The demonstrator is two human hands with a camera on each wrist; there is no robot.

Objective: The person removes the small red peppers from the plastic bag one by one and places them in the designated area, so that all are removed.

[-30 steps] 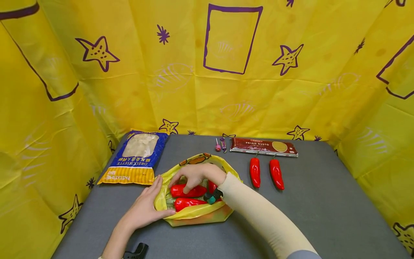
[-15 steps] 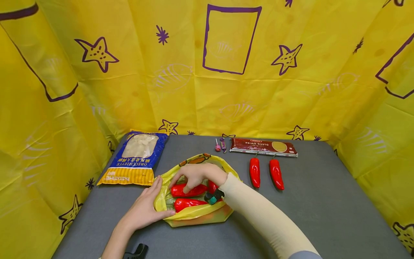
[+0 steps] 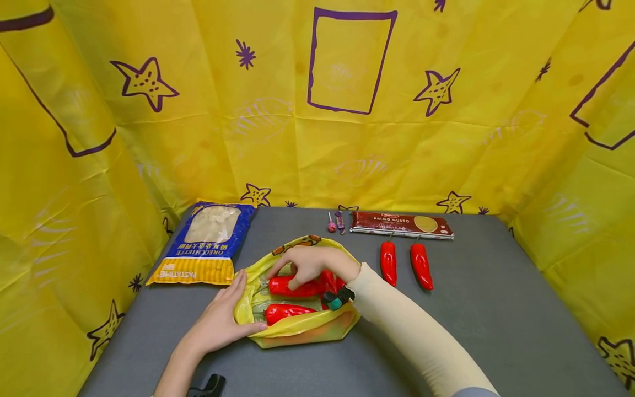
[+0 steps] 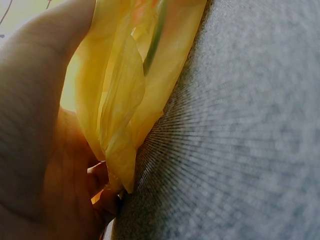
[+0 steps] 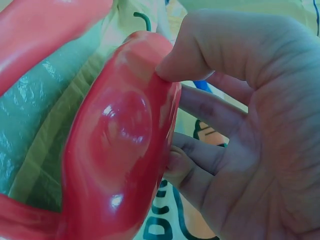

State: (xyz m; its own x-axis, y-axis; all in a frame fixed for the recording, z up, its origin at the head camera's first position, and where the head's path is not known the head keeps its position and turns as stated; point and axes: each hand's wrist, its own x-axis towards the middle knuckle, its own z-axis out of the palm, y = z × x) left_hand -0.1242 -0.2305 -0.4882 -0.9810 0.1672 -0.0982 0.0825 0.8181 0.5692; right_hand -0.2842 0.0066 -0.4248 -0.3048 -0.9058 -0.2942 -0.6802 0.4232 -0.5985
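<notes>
A yellow plastic bag (image 3: pixel 324 335) sits on the grey table with its mouth held wide. My left hand (image 3: pixel 222 318) grips its left side, thumb along the near rim and fingers on the far left edge; the left wrist view shows fingertips bent round a gathered corner of the bag (image 4: pixel 120 125). Inside the bag, my right hand (image 3: pixel 310 264) pinches a red chili pepper (image 5: pixel 117 135) between thumb and fingers, its green stem pointing left in the head view. Another red pepper (image 3: pixel 288 313) lies nearer the front rim, and more red shows partly hidden beneath my right wrist.
Left of the bag lies a blue and yellow pack of orecchiette pasta (image 3: pixel 200 242). Behind it are a lollipop (image 3: pixel 332 225), a purple wrapped candy (image 3: pixel 340 220) and a brown Primo Gusto pack (image 3: pixel 402 225). Two red peppers (image 3: pixel 388 263) lie at right. Yellow cloth (image 3: pixel 278 154) surrounds the table.
My right hand has shifted a little right and away inside the bag, and the pinched pepper has moved with it. My left hand has stayed on the bag.
</notes>
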